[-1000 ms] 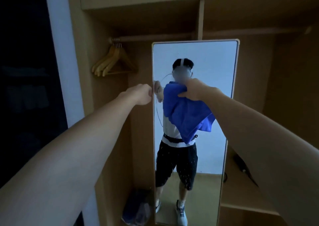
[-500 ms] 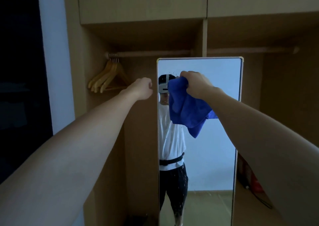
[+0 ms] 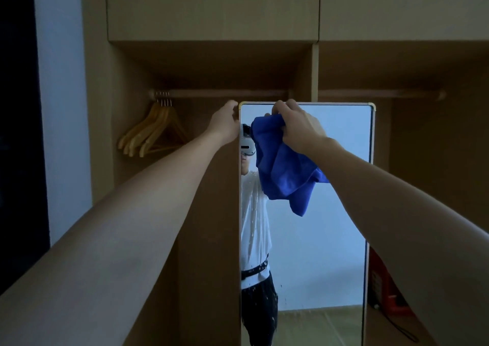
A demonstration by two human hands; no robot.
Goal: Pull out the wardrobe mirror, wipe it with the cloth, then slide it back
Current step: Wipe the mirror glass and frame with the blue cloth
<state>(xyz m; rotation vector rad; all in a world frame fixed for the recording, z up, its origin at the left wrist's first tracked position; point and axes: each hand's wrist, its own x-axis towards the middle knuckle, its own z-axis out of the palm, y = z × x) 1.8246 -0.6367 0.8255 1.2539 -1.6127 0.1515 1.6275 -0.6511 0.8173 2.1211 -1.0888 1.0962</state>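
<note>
One step looks done: the mirror (image 3: 304, 240) stands pulled out, my left grip (image 3: 227, 124) clamped on its top-left edge, my right grip (image 3: 296, 127) bunching the cloth (image 3: 280, 171) against its top; wiping and sliding back remain.

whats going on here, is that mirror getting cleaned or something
Yes. A person is wiping a tall pull-out mirror that stands out from a wooden wardrobe. The right hand grips a bunched blue cloth against the glass near the top edge, while the left hand holds the mirror's upper left corner. Spots show lower on the glass, so the wiping is not finished. Wooden hangers hang on the rail to the left.
</note>
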